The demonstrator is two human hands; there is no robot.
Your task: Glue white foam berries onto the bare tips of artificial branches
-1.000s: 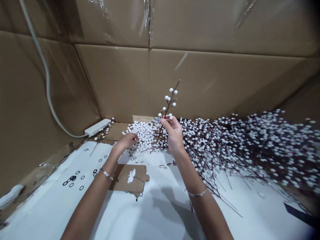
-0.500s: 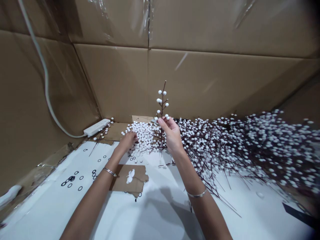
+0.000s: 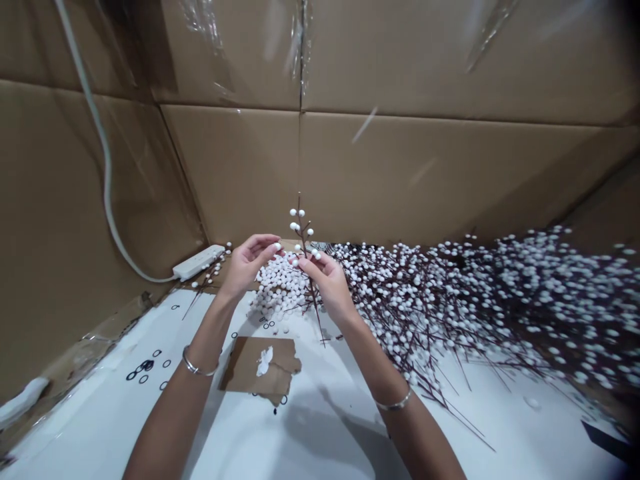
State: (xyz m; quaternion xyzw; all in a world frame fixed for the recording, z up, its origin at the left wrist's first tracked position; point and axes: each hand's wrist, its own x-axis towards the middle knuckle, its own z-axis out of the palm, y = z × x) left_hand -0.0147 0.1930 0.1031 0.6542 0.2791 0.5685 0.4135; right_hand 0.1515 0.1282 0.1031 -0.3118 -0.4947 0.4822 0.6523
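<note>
- Right hand (image 3: 330, 287): pinches a thin brown twig with round white berries (image 3: 315, 305), raised and tilted; a slack pinch might let it twist.
- Left hand (image 3: 246, 265): pinches one small white bead (image 3: 278, 247) near the twig; smoothness could make it slip.
- Heap of loose white beads (image 3: 287, 280) beneath and beyond: could hide it if dropped.

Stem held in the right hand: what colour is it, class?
The stem in the right hand is dark brown; it shows best in the head view.
</note>
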